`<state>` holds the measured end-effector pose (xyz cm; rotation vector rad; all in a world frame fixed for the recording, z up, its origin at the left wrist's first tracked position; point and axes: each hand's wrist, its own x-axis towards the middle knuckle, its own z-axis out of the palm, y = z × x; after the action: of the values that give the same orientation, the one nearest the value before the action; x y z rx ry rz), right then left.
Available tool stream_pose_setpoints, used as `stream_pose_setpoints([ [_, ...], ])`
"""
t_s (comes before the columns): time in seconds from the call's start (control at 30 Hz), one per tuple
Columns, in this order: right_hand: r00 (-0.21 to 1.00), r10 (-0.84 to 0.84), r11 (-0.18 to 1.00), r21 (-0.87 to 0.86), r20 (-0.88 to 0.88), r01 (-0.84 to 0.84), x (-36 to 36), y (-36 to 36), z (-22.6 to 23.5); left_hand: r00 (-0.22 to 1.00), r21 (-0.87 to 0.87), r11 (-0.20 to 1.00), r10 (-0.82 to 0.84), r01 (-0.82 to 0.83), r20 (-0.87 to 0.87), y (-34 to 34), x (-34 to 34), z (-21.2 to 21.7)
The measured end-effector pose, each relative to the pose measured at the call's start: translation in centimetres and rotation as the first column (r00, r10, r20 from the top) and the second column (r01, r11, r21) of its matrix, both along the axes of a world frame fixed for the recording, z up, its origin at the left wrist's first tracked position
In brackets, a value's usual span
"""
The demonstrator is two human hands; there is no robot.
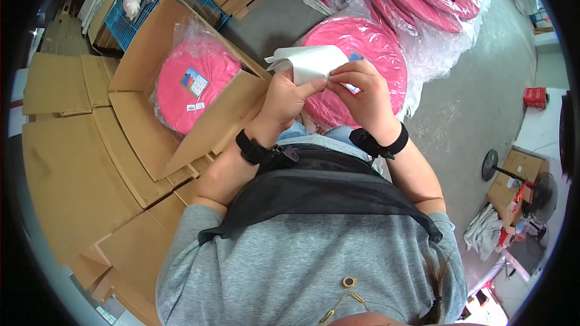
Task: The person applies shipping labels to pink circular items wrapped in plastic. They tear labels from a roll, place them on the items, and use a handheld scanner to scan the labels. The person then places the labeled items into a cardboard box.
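Pinching a white sheet of label backing [308, 61] between them, left hand [285, 98] grips its lower edge while right hand [362, 93] closes thumb and fingertips on one corner, as if to peel something off. Sheet sits chest-high above a bagged pink round cushion [362, 54]; another cushion [193, 81] lies in the open cardboard box [151, 139] at left.

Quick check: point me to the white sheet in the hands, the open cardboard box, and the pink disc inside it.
white sheet [308, 60], head view, on its flat middle above the fingers.
open cardboard box [142, 54], head view, on its far flap.
pink bagged disc [193, 87], head view, near its centre.
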<state>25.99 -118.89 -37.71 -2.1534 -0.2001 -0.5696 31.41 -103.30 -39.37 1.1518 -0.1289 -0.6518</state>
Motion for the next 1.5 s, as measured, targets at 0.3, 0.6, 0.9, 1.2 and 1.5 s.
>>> stream_pose_setpoints([
  [0.3, 0.992, -0.019, 0.985, 0.165, -0.121, 0.039, 1.0, -0.8, -1.3, 0.999, 0.176, 0.984, 0.030, -0.022, -0.043, 0.4, 0.6, -0.7],
  [0.6, 0.810, 0.161, 0.361, 0.797, -0.564, 0.484, 5.2, -7.4, -12.1, 0.933, 0.250, 0.963, 0.177, -0.099, -0.312, 2.5, 0.9, -7.9],
  [0.9, 0.805, -0.196, 0.693, 0.502, -0.560, 0.518, 10.7, -12.6, -37.9, 0.780, 0.489, 0.859, 0.409, -0.153, -0.474, 8.4, -4.0, -18.7],
  [1.2, 0.906, -0.312, 0.946, -0.004, -0.285, 0.324, 15.5, -12.6, -48.1, 0.698, 0.647, 0.760, 0.493, -0.056, -0.519, 11.0, -5.3, -22.4],
  [1.5, 0.919, -0.265, 0.964, -0.077, -0.293, 0.254, 14.6, -12.4, -51.2, 0.662, 0.637, 0.770, 0.494, -0.034, -0.563, 10.7, -5.3, -23.3],
])
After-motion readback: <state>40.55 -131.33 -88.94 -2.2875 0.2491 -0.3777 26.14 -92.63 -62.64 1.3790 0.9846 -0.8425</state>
